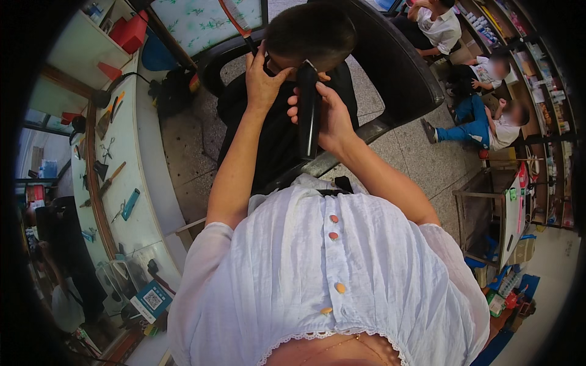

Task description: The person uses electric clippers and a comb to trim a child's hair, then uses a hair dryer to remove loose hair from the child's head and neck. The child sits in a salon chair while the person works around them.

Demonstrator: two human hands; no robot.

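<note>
A seated person's head [311, 32] with short dark hair is before me, a black cape [274, 119] over the body below it. My right hand [334, 112] grips a black electric hair clipper [309, 114], its blade end at the hair's lower edge. My left hand [265, 82] is at the side of the head, with the thumb out towards the clipper's tip. From between its fingers a comb [237, 18] with an orange back and a dark handle sticks up. The head hides part of the left fingers.
A black salon chair [393, 68] surrounds the seated person. To the left, a white counter [142, 155] bears scissors [107, 148], a brush [114, 176] and a teal tool [131, 204], beside a mirror. Several people sit at the upper right by shelves [545, 91]; a glass-sided table [480, 194] stands nearer.
</note>
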